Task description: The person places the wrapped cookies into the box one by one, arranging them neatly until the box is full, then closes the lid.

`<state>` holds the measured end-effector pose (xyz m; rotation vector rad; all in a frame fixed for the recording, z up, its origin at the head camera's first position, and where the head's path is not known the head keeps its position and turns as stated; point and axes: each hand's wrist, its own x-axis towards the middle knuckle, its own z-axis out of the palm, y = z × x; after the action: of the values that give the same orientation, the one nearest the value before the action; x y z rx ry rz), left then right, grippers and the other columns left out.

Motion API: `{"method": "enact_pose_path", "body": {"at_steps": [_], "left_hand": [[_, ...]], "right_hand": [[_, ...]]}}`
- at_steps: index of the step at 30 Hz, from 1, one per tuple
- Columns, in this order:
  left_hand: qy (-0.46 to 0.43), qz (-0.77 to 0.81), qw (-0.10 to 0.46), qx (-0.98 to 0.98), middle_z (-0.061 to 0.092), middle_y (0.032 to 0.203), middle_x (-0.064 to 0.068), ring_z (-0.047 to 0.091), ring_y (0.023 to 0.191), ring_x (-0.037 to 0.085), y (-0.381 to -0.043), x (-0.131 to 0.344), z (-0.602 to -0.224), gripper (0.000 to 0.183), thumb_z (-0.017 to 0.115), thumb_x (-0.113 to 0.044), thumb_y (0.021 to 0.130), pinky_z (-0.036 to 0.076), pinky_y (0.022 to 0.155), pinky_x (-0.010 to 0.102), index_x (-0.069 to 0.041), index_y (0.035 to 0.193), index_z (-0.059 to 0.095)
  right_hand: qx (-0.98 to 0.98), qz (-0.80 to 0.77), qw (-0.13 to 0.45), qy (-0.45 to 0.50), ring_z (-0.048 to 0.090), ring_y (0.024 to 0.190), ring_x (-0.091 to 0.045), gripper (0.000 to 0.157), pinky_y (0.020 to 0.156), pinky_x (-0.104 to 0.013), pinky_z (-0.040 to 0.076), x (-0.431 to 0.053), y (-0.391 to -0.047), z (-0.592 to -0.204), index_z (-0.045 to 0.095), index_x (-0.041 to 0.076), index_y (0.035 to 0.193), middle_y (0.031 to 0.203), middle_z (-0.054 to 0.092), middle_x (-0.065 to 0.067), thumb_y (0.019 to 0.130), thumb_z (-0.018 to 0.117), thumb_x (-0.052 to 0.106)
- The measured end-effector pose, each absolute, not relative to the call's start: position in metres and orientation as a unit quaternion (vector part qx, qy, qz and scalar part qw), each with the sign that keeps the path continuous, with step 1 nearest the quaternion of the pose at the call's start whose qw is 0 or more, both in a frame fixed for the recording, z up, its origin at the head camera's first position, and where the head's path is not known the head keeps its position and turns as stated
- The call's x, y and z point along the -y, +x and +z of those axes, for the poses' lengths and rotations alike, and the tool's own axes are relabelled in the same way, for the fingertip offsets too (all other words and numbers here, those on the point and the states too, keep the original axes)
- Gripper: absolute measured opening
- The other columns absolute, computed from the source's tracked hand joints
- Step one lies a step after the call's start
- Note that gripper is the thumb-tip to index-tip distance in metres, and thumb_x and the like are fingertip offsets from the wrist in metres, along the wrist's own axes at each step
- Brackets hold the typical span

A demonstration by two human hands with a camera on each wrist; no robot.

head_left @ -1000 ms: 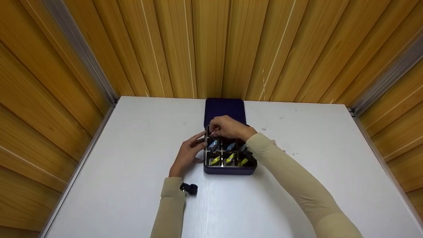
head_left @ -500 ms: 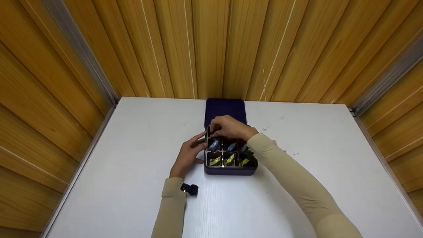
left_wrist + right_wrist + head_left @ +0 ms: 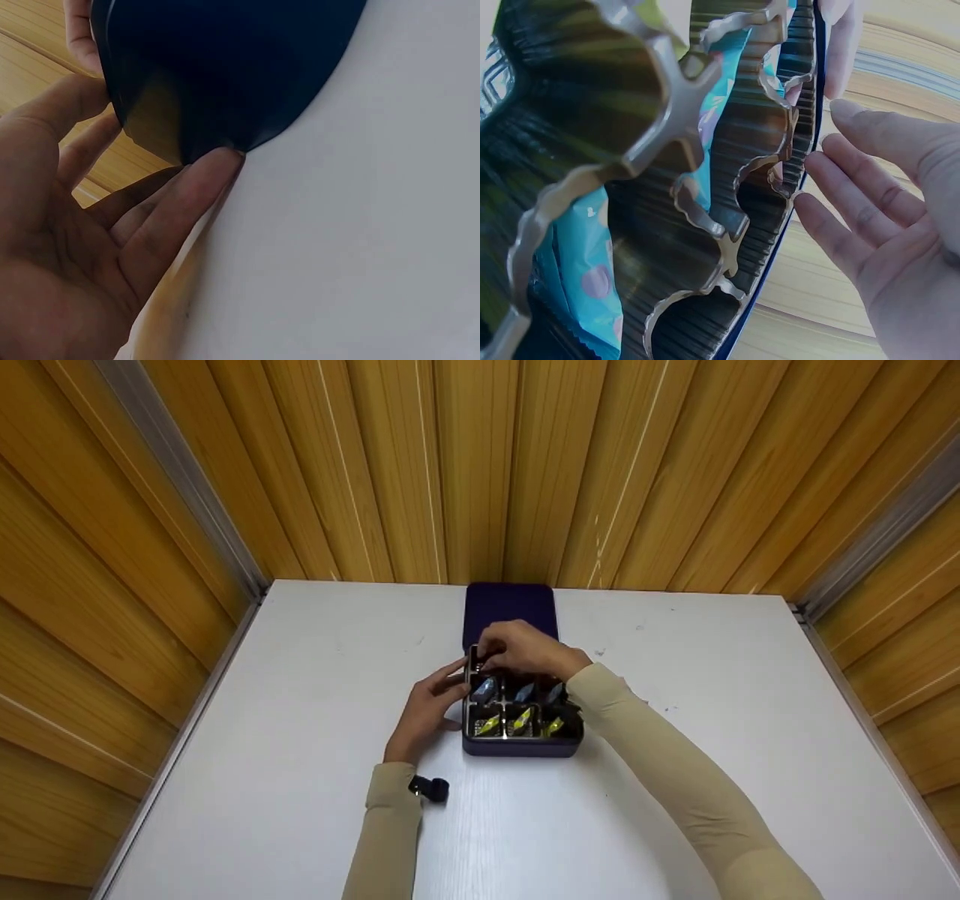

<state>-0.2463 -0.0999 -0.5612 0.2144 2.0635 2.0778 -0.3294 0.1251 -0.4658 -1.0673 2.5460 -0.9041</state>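
Observation:
A dark blue box (image 3: 521, 748) with a divided brown-and-gold insert (image 3: 681, 112) lies on the table, its lid (image 3: 510, 607) folded back. Yellow packets (image 3: 489, 725) fill the front row, and blue spotted packets (image 3: 589, 277) sit behind them. My left hand (image 3: 427, 706) touches the box's left side, its fingers spread along the wall; the left wrist view shows its thumb (image 3: 221, 169) at the edge. Over the back-left compartment, my right hand (image 3: 525, 649) is bent at the wrist, a gap between thumb and index finger. Its fingertips are at the rim in the right wrist view, with nothing visible between them.
The box stands near the rear of a white table (image 3: 300, 675). Wood-patterned panels (image 3: 480, 472) rise behind the table and on both sides. A black band-like device (image 3: 430, 789) is on the left wrist.
A small pinkish thing seen at the right fingertips a second ago is no longer visible there. The right hand has shifted slightly rightward; the left hand and box keep their places.

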Motion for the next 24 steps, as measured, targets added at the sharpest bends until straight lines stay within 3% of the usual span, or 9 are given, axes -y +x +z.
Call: {"method": "enact_pose_path", "body": {"at_steps": [11, 17, 24], "left_hand": [[0.072, 0.704, 0.101, -0.699, 0.060, 0.147, 0.021, 0.064, 0.126, 0.039, -0.247, 0.099, -0.560, 0.052, 0.068, -0.020, 0.106, 0.066, 0.065, 0.048, -0.023, 0.157, 0.057], [0.054, 0.693, 0.102, -0.711, 0.062, 0.147, 0.017, 0.065, 0.125, 0.036, -0.247, 0.099, -0.560, 0.053, 0.070, -0.022, 0.104, 0.066, 0.065, 0.049, -0.029, 0.155, 0.059], [0.066, 0.697, 0.097, -0.708, 0.060, 0.148, 0.021, 0.063, 0.127, 0.040, -0.248, 0.101, -0.561, 0.053, 0.070, -0.021, 0.105, 0.066, 0.064, 0.049, -0.024, 0.156, 0.057]], "right_hand": [[-0.873, -0.315, 0.087, -0.362, 0.067, 0.108, -0.025, 0.022, 0.096, -0.042, 0.057, -0.133, -0.322, -0.459, 0.076, 0.005, 0.115, 0.114, 0.071, -0.007, 0.094, 0.083, 0.008], [-0.863, -0.344, 0.065, -0.364, 0.069, 0.109, -0.026, 0.023, 0.095, -0.043, 0.057, -0.137, -0.316, -0.456, 0.076, 0.001, 0.114, 0.113, 0.071, -0.010, 0.094, 0.083, 0.007], [-0.859, -0.383, 0.066, -0.333, 0.068, 0.110, -0.031, 0.025, 0.098, -0.047, 0.055, -0.143, -0.312, -0.457, 0.074, 0.000, 0.116, 0.116, 0.072, -0.017, 0.095, 0.083, 0.009]]}}
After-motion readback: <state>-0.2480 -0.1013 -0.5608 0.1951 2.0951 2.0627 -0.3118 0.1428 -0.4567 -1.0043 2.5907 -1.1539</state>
